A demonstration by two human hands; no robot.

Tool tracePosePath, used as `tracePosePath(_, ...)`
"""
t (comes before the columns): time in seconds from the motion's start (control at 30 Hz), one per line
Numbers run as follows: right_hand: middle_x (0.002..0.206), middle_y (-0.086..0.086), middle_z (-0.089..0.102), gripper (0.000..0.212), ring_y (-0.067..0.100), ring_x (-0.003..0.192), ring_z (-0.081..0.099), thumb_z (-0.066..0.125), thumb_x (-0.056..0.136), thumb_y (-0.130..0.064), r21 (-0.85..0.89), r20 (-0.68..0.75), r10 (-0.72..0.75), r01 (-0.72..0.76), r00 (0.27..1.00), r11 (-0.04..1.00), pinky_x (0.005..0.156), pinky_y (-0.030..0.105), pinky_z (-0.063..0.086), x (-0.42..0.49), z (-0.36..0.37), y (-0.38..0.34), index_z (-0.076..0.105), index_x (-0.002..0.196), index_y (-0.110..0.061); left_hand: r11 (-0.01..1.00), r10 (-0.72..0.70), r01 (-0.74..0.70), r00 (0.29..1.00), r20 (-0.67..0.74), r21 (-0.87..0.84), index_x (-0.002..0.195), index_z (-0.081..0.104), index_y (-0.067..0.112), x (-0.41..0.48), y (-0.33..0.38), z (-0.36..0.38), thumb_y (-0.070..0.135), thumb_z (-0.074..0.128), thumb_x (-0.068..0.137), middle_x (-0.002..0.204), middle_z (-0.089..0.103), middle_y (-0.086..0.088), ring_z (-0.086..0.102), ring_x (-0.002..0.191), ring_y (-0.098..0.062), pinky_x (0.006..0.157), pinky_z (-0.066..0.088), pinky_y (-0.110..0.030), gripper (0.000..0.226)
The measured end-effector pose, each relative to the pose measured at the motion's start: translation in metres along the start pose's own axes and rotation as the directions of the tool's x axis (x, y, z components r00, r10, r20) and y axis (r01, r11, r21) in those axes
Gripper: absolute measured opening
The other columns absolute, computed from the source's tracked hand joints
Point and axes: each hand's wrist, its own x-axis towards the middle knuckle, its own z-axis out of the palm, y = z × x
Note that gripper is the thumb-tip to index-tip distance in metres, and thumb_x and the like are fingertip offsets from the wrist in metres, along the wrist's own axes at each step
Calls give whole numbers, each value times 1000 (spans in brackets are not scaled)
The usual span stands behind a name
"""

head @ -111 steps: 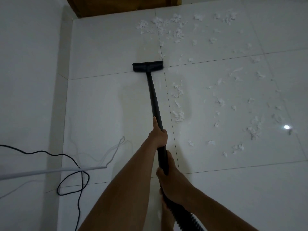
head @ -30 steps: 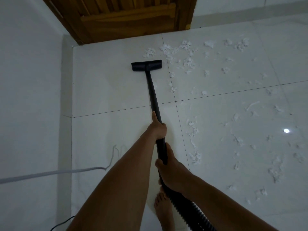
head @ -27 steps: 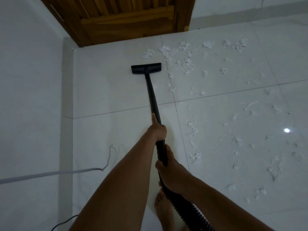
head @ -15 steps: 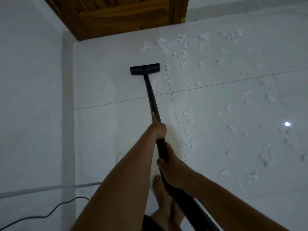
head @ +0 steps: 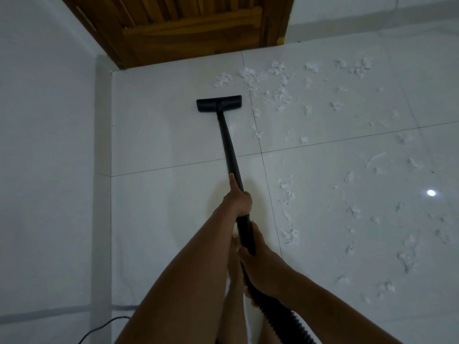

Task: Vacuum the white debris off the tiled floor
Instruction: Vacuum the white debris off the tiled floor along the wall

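1. The left hand (head: 239, 200) is wrapped around the black vacuum wand (head: 229, 145) about halfway along it, with the thumb lying straight along the tube.
2. The right hand (head: 262, 268) grips the same wand nearer the person, just above where the ribbed hose (head: 285, 319) begins; its fingers curl round the tube.
3. The floor nozzle (head: 219, 103) sits flat on the tiled floor (head: 161, 135), a little short of the wooden door (head: 193, 28).
4. The white debris (head: 281, 93) lies scattered to the right of the nozzle and wand. A denser patch sits beyond the nozzle's right end near the door, a loose line of it runs down beside the grout joint, and thinner bits spread across the right-hand tiles.
5. The nearest scraps lie just beside the nozzle's right corner; I cannot tell whether any touch it.
6. A white wall (head: 44, 120) runs along the left, and a black cable (head: 99, 328) curves at its foot.
7. A bright light reflection (head: 431, 193) shows on the right tile.
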Motion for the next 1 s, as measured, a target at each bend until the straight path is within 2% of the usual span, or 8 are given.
tracePosePath(0.1,101,15,66,66,15,52,59,38,110,-32,22,-8,25,-24,1000,999,43,21,49,14,-3,-24,-3,155,-57,1000,6,-6,1000,5,17,152,-24,36,11,15,-20,25,36,105,140,50,-18,63,104,-31,95,53,-45,77)
tracePosePath(0.3,81,15,62,64,13,44,56,38,110,-32,51,-12,40,-39,999,998,42,25,49,32,-16,-62,-1,153,-59,1000,0,0,1000,6,25,152,-23,36,32,42,-50,25,36,105,140,50,-18,62,106,-32,96,52,-45,77)
tracePosePath(0.43,94,21,68,64,9,39,55,37,110,-33,29,-22,20,-19,1000,999,42,23,48,43,-26,-82,-1,154,-58,999,-6,5,1000,7,35,152,-24,36,44,60,-64,26,36,104,138,51,-18,62,104,-31,95,52,-43,77)
tracePosePath(0.63,78,14,61,62,14,43,58,38,109,-31,68,-8,7,-6,1000,998,43,25,50,56,-39,-106,4,153,-59,999,-9,9,1000,13,39,151,-24,37,60,79,-82,26,36,104,136,52,-17,62,103,-31,94,53,-46,77)
tracePosePath(0.8,75,12,58,60,14,44,58,39,109,-29,86,-12,3,-2,1000,996,47,28,53,67,-47,-123,8,151,-59,999,-14,13,1000,21,39,151,-24,37,72,93,-94,24,37,103,131,54,-17,63,98,-31,92,54,-47,79)
tracePosePath(1.0,76,8,56,62,2,33,52,38,109,-25,44,-34,-7,9,999,999,37,17,43,72,-55,-150,7,157,-48,999,-10,9,1000,21,45,152,-24,36,82,108,-112,22,37,104,134,52,-17,62,98,-31,92,54,-47,79)
